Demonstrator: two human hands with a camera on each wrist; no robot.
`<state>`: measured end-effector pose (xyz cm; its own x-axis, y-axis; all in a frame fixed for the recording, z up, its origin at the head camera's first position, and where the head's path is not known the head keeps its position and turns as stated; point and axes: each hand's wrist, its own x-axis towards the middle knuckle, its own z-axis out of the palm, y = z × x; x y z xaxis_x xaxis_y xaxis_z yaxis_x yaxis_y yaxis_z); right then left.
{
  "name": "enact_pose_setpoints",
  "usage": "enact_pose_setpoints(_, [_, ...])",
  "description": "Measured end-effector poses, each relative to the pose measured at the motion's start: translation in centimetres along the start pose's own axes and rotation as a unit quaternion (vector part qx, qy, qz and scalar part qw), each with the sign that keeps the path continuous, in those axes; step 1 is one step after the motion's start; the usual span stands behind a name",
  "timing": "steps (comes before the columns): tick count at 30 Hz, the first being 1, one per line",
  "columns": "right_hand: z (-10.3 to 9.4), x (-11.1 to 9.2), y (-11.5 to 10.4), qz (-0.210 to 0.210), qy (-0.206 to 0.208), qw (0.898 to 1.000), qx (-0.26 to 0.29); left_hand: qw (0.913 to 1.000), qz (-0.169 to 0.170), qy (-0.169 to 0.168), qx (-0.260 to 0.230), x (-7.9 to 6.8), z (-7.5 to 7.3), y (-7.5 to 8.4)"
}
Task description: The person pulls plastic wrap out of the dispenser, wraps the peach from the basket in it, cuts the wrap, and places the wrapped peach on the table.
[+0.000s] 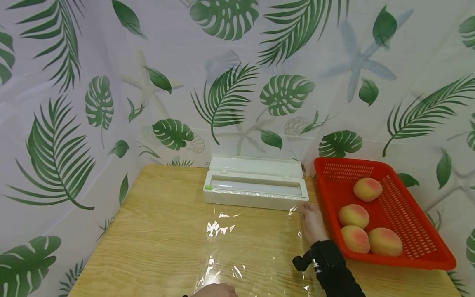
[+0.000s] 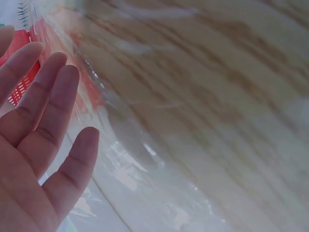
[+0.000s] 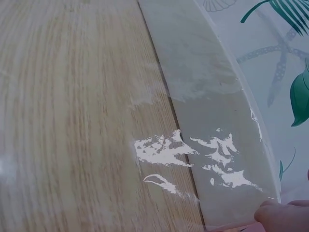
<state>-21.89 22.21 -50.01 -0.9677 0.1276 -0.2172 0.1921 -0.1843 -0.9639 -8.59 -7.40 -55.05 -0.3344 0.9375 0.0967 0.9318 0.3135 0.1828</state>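
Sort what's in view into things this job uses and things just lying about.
In use:
- clear film
- white box it runs from
- left hand
- right hand

Seemingly just lying about:
- red basket
- four peaches inside it

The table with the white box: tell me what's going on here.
A person is working with clear film that runs from a white box, its lid open, over the table towards them. The right-hand grip is by the box's front right corner, at the film's edge. The left-hand grip is low in the head view, its fingers spread; whether it touches the film is unclear. Four peaches sit in a red basket to the right.
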Motion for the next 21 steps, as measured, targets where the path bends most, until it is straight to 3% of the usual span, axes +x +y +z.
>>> enact_pose_setpoints(6, [-0.2, -0.8, -0.4, -0.027, 0.021, 0.995, -0.094, 0.9957, -0.051, -0.001, -0.078, 0.2, -0.4, 0.5])
enact_pose_setpoints(12, [-0.1, -1.9, -1.8, -0.051, 0.004, 0.988, -0.147, 0.9953, -0.060, -0.007, -0.076, 0.3, -0.6, 0.5])
enact_pose_setpoints(21, [-1.3, -3.3, -3.7, -0.121, -0.019, 0.954, -0.274, 0.9902, -0.103, -0.011, -0.094, 0.1, -0.8, 0.8])
